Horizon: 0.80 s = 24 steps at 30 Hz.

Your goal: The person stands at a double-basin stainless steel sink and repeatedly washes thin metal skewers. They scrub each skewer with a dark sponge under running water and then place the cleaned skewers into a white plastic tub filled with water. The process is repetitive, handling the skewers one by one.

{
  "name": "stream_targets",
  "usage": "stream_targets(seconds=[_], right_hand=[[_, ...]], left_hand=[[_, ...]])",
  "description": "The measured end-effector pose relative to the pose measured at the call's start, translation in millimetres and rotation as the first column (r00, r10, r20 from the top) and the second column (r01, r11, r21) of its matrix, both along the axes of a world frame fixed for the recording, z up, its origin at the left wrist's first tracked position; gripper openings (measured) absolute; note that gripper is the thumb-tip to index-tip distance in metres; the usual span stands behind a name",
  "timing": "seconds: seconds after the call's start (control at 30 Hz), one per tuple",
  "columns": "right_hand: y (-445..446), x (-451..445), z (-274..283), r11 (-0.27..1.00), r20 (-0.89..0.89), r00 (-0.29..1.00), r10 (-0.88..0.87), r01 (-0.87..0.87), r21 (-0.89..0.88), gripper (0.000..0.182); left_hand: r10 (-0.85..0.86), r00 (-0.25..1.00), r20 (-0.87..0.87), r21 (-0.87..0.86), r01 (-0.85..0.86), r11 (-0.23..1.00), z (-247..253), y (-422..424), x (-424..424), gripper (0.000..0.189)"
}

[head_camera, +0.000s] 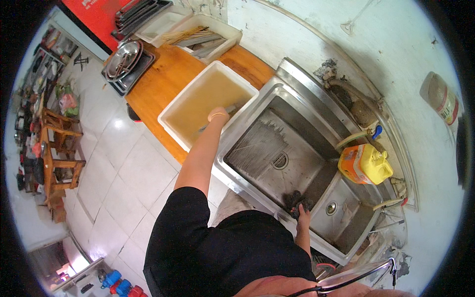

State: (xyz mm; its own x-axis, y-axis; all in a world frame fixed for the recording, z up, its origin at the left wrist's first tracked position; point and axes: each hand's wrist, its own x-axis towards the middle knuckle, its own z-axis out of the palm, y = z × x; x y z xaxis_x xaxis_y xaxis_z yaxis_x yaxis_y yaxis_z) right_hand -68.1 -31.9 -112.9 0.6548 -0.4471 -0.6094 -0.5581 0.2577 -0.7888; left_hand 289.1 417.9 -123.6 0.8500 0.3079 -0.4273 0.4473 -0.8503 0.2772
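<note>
My left hand (218, 114), with a yellow band at the wrist, reaches into murky brown water in a white plastic tub (172, 128). Greyish, long thin metal pieces (232, 108) show on both sides of it, partly under the water; whether the fingers grip them is hidden. My right hand (302, 213) holds a dark, wet scouring pad (296, 202) over the near edge of the large basin of a stainless steel sink (256, 148). Dark wet streaks mark the basin's bottom around the drain (280, 160).
A yellow jug (374, 169) stands behind the small basin, beside a hose with a blue valve (377, 131). On the wooden table (163, 74) are a container of skewers (237, 37) and steel bowls on dark trays (124, 61). Wooden stools (66, 163) stand at the far left.
</note>
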Motion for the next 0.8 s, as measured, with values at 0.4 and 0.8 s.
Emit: stream_targets(seconds=[0.4,0.8], right_hand=[[-36,-32,-44,0.965,-0.07,0.997,0.041,-0.057,-0.254,0.028],[-62,-2,39,0.866,0.232,0.893,-0.386,0.264,0.424,0.033]], left_hand=[[0.116,0.978,0.174,-0.343,-0.05,0.938,16,36,-93,0.047],[-0.161,0.867,0.472,-0.137,0.252,0.958,91,-95,-77,0.047]])
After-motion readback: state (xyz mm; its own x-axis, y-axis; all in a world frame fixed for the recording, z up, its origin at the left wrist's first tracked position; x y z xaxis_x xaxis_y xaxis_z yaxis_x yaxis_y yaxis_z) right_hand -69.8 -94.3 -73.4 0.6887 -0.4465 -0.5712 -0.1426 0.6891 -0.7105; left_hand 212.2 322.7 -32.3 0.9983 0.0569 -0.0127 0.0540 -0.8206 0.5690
